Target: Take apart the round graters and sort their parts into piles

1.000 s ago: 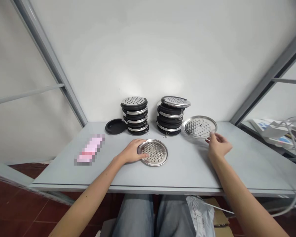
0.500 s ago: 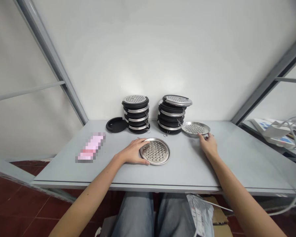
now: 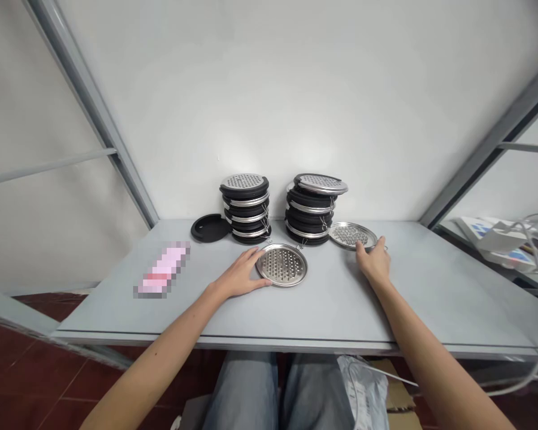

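Seen from the person's head, looking forward and down, a pale grey desk (image 3: 452,298) runs across the middle of the frame against a white wall (image 3: 296,89).

Just below centre, a round perforated stainless-steel disc (image 3: 281,266) lies flat on the desk. The left hand (image 3: 240,275) rests beside it, open with the grip spread, its fingertips (image 3: 256,263) touching the disc's left rim.

Right of centre, a second round perforated stainless-steel disc (image 3: 352,236) sits close to the foot of the stacks. The right hand (image 3: 374,261) is at its right edge, the grip drawn together around the rim. Whether it is actually pinching the rim cannot be told.

Near the centre, two stacks of black round cases with steel bands and perforated steel tops (image 3: 244,209) stand side by side, the right-hand stack (image 3: 311,209) leaning slightly. A flat black round lid (image 3: 210,228) lies just left of them. Further left, a pink rectangular packet (image 3: 161,270) is blurred out.

Grey metal frame bars (image 3: 85,101) slant down the upper left. Along the bottom edge are the person's blue jeans (image 3: 246,394).
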Demonstrator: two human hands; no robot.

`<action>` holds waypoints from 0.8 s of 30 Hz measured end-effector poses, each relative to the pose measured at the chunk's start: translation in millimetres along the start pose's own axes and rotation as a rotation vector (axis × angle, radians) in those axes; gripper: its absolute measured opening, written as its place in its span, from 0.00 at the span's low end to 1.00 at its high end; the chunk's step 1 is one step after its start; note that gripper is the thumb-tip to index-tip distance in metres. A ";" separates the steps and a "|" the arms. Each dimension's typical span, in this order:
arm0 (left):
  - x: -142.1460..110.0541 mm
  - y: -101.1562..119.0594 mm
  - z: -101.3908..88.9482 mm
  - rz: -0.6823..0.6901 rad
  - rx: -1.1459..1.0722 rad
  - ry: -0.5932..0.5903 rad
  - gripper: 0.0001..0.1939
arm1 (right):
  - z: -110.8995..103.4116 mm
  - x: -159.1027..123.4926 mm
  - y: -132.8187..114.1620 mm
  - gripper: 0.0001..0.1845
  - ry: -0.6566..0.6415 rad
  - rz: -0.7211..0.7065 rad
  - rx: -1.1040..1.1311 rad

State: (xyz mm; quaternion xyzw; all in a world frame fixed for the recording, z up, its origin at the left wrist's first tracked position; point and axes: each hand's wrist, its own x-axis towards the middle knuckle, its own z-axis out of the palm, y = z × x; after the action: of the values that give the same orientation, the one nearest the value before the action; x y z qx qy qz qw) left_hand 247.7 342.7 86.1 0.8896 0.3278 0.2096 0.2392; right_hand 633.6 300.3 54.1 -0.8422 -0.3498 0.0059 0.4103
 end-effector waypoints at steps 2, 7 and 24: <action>0.4 1.3 -0.4 0.031 0.002 0.021 0.40 | -1.3 -1.2 -2.2 0.46 0.009 -0.025 0.012; 0.3 6.9 -3.4 0.051 -0.006 0.053 0.34 | -10.1 -23.0 -19.7 0.29 0.093 -0.251 0.200; -3.8 10.3 -2.8 0.137 0.056 -0.067 0.34 | -2.3 -52.0 -29.1 0.23 -0.478 -0.816 0.063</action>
State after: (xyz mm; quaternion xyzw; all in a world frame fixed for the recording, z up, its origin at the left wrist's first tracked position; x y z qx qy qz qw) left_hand 248.6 334.0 93.3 0.9228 0.2636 0.1863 0.2104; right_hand 578.0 280.0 61.5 -0.5982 -0.7363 0.0484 0.3126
